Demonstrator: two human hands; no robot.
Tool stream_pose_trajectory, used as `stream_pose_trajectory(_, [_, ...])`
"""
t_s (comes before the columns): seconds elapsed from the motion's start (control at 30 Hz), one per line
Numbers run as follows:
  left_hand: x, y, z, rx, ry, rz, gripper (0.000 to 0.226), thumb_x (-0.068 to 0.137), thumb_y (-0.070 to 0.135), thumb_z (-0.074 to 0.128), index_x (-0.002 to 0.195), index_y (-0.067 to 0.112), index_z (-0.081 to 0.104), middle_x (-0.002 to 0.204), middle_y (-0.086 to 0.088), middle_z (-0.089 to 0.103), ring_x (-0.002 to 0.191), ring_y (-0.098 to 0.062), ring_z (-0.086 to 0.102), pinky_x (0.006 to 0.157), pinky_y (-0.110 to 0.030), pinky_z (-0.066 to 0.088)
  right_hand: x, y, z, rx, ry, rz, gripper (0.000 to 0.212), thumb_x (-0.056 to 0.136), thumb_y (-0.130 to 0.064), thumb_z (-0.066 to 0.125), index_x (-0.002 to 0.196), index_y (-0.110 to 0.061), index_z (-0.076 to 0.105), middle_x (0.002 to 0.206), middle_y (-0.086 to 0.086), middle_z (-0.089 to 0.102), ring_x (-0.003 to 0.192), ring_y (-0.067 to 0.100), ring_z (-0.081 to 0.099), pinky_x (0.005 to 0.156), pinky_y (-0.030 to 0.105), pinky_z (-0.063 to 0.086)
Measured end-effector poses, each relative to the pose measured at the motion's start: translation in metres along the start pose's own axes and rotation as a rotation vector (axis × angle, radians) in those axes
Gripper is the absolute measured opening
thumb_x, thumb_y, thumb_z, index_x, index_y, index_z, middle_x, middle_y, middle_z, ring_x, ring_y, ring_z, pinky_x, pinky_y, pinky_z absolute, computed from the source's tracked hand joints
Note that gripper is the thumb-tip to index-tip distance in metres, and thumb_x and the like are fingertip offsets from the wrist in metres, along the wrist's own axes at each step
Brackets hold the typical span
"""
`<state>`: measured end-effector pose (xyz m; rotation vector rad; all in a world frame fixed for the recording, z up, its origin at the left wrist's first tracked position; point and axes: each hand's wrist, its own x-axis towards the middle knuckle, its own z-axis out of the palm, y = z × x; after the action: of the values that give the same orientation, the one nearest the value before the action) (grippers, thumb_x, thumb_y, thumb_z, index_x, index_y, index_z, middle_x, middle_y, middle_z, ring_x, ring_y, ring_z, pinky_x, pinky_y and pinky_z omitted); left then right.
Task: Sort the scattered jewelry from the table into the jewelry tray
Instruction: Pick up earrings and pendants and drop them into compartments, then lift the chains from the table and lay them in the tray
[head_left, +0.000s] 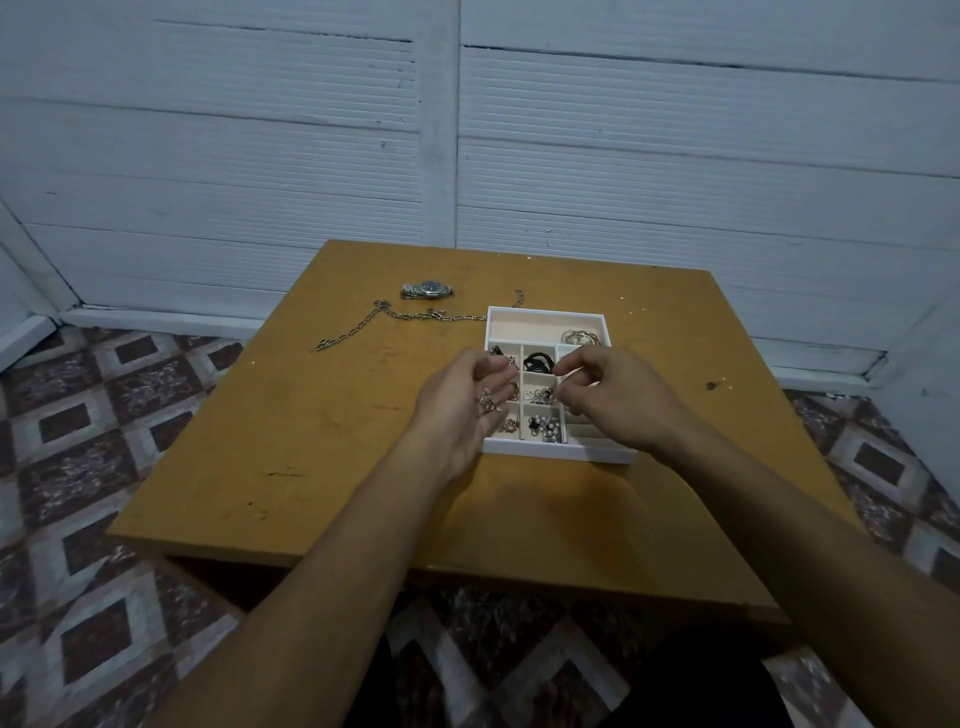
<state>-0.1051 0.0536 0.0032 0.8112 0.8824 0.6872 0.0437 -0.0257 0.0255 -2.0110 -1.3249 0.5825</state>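
A white jewelry tray (545, 313) with several small compartments sits on the wooden table (311, 441), holding dark bands, pearls, small silver pieces and a gold-toned piece at its back right. My left hand (462, 410) hovers palm-up over the tray's left edge and cups small sparkly pieces (488, 401). My right hand (608, 395) is above the tray's right side, its fingertips pinched together over the middle compartments; what they pinch is too small to see. A long silver chain (384, 317) and a silver wristwatch (427, 289) lie on the table behind the tray on the left.
The table's back edge stands close to a white panelled wall (467, 130). Patterned floor tiles (78, 415) surround the table. A dark stain (711, 385) marks the tabletop on the right.
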Motion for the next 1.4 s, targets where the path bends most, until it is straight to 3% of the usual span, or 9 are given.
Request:
stream_pose_trajectory(0.17, [-0.001,0.003,0.004,0.060,-0.020,-0.001,0.027,0.095,0.026,0.046,0.103,0.009,0.066,0.109,-0.008,0.072,0.111,-0.022,0.061,0.090,-0.032,0.045,-0.001,0.001,-0.001,0.013,0.006,0.012,0.016,0.087,-0.013,0.060,0.100,-0.021,0.065,0.082,0.003,0.072,0.078,0.026,0.068,0.069,0.036,0.055])
stream_pose_trajectory(0.27, [-0.003,0.004,0.006,0.110,-0.037,0.014,0.030,0.097,0.028,0.043,0.108,0.011,0.065,0.111,-0.007,0.071,0.113,-0.022,0.061,0.104,-0.035,0.041,-0.003,-0.001,-0.001,0.009,0.004,0.008,0.016,0.087,-0.013,0.059,0.100,-0.021,0.065,0.083,0.006,0.072,0.078,0.028,0.068,0.068,0.037,0.055])
stream_pose_trajectory(0.4, [-0.006,0.004,0.005,0.112,-0.039,0.031,0.030,0.098,0.027,0.043,0.109,0.010,0.064,0.112,-0.007,0.071,0.111,-0.023,0.063,0.105,-0.037,0.043,-0.005,-0.004,0.000,0.028,-0.008,0.009,0.015,0.088,-0.013,0.060,0.100,-0.020,0.065,0.077,-0.002,0.071,0.072,0.018,0.067,0.065,0.029,0.052])
stream_pose_trajectory(0.5, [-0.010,0.003,0.000,0.092,-0.048,0.054,0.029,0.098,0.025,0.044,0.108,0.007,0.065,0.107,-0.008,0.073,0.103,-0.023,0.067,0.098,-0.039,0.050,-0.006,-0.008,0.006,0.066,-0.009,0.003,0.013,0.088,-0.014,0.060,0.096,-0.022,0.066,0.079,-0.001,0.070,0.070,0.013,0.065,0.066,0.029,0.052])
stream_pose_trajectory(0.63, [-0.016,0.012,-0.016,0.120,-0.046,0.095,0.025,0.098,0.019,0.047,0.106,0.004,0.065,0.099,-0.011,0.074,0.095,-0.030,0.069,0.086,-0.039,0.057,-0.001,-0.020,0.018,0.054,0.044,-0.036,0.021,0.088,-0.015,0.061,0.107,-0.024,0.064,0.102,-0.008,0.065,0.078,0.012,0.062,0.060,0.017,0.047])
stream_pose_trajectory(0.8, [-0.017,0.040,-0.053,0.417,0.052,0.205,0.021,0.098,0.022,0.049,0.104,0.012,0.067,0.100,-0.004,0.073,0.080,-0.017,0.068,0.074,-0.031,0.057,0.031,-0.046,0.033,-0.028,0.034,-0.120,0.026,0.087,-0.012,0.060,0.112,-0.019,0.064,0.110,-0.006,0.062,0.081,0.012,0.061,0.063,0.020,0.042])
stream_pose_trajectory(1.07, [0.009,0.081,-0.129,0.503,0.225,0.272,0.021,0.100,0.022,0.047,0.105,0.014,0.066,0.100,-0.004,0.072,0.081,-0.017,0.068,0.078,-0.033,0.055,0.115,-0.089,0.103,-0.344,-0.081,-0.266,0.031,0.088,-0.013,0.061,0.119,-0.016,0.063,0.124,0.005,0.062,0.112,0.022,0.056,0.093,0.034,0.048])
stream_pose_trajectory(1.23, [0.031,0.096,-0.160,0.506,0.269,0.279,0.017,0.099,0.018,0.049,0.106,0.014,0.064,0.100,-0.006,0.071,0.079,-0.020,0.066,0.067,-0.028,0.055,0.158,-0.096,0.138,-0.540,-0.033,-0.246,0.035,0.091,-0.018,0.057,0.126,-0.016,0.057,0.132,0.010,0.054,0.119,0.029,0.049,0.099,0.039,0.045])
stream_pose_trajectory(1.4, [0.048,0.098,-0.178,0.472,0.306,0.274,0.015,0.097,0.017,0.051,0.102,0.015,0.066,0.097,-0.005,0.072,0.084,-0.025,0.069,0.076,-0.035,0.058,0.180,-0.094,0.158,-0.627,-0.046,-0.155,0.032,0.094,-0.027,0.054,0.124,-0.015,0.055,0.129,0.011,0.056,0.125,0.033,0.045,0.106,0.047,0.038])
